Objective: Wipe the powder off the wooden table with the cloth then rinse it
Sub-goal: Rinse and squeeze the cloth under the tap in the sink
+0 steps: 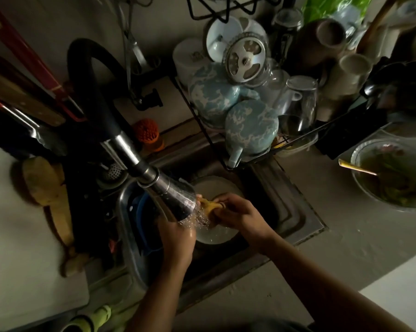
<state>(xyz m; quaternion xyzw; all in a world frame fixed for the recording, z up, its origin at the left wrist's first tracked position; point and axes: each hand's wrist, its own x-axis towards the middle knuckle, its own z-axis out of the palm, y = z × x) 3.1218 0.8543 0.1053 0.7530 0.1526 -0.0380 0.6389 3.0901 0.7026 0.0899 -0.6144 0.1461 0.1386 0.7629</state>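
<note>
A yellow cloth [210, 207] is bunched under the running spray of the metal faucet head [176, 197], over the sink [295, 212]. My right hand [238, 212] grips the cloth from the right, fingers curled around it. My left hand [178, 238] is below the faucet head, partly hidden by it and by the spray, and holds the cloth's left end. Water droplets fall around both hands. A pale round plate [216, 188] lies in the sink beneath the cloth.
A dish rack [262, 154] packed with blue-patterned pots, glasses and mugs stands behind the sink. A bowl with a spoon [391, 173] sits on the counter at right. A steel basin [130, 224] with a blue item is at the sink's left. Wooden boards [49, 188] lie further left.
</note>
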